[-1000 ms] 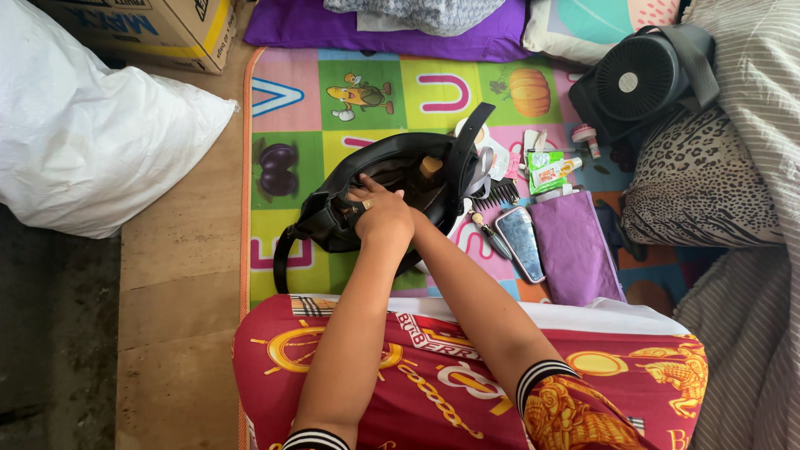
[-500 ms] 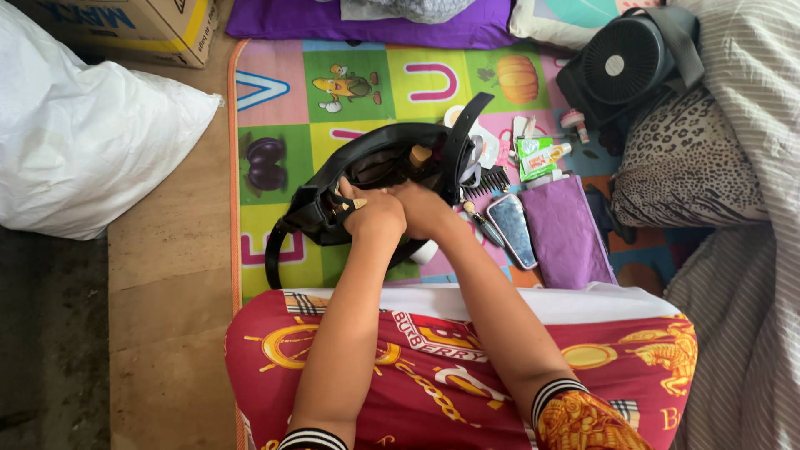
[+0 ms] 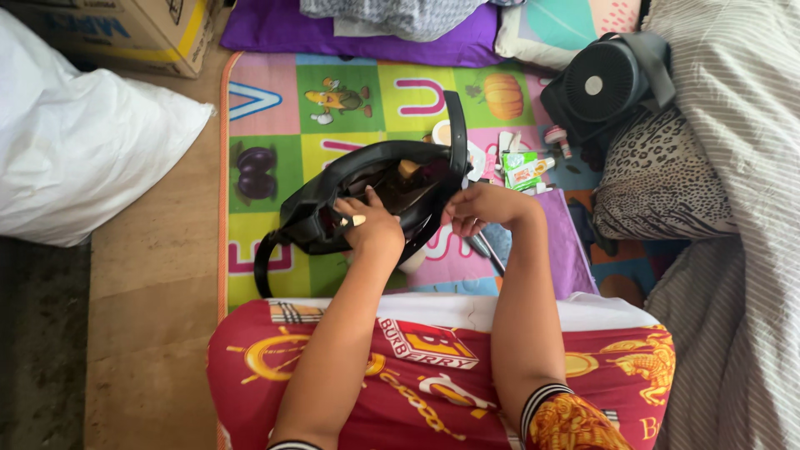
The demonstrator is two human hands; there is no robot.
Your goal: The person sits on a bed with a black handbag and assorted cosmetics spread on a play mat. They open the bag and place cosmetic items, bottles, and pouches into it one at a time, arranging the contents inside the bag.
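The left hand [image 3: 371, 229] rests on the near rim of a black handbag [image 3: 333, 196], its fingers curled over the edge in a closed grip on the bag's opening. The right hand [image 3: 479, 208] is just to the right of that grip, at the bag's right end beside the upright strap [image 3: 456, 133]; its fingers are bent inward, but whether they pinch anything cannot be told. The handbag lies on a colourful play mat [image 3: 267, 92] directly beyond both hands, its mouth gaping open. Just past the right hand sit a green sachet [image 3: 521, 171] and a few small toiletry items. Under and to the right of that hand lies a purple pouch [image 3: 571, 242]. Farther right of it are a leopard-print cushion [image 3: 658, 179] and, beyond that, a black portable fan [image 3: 596, 87]. Well to the left of the left hand a white sack [image 3: 83, 142] rests on the wooden floor [image 3: 150, 292].
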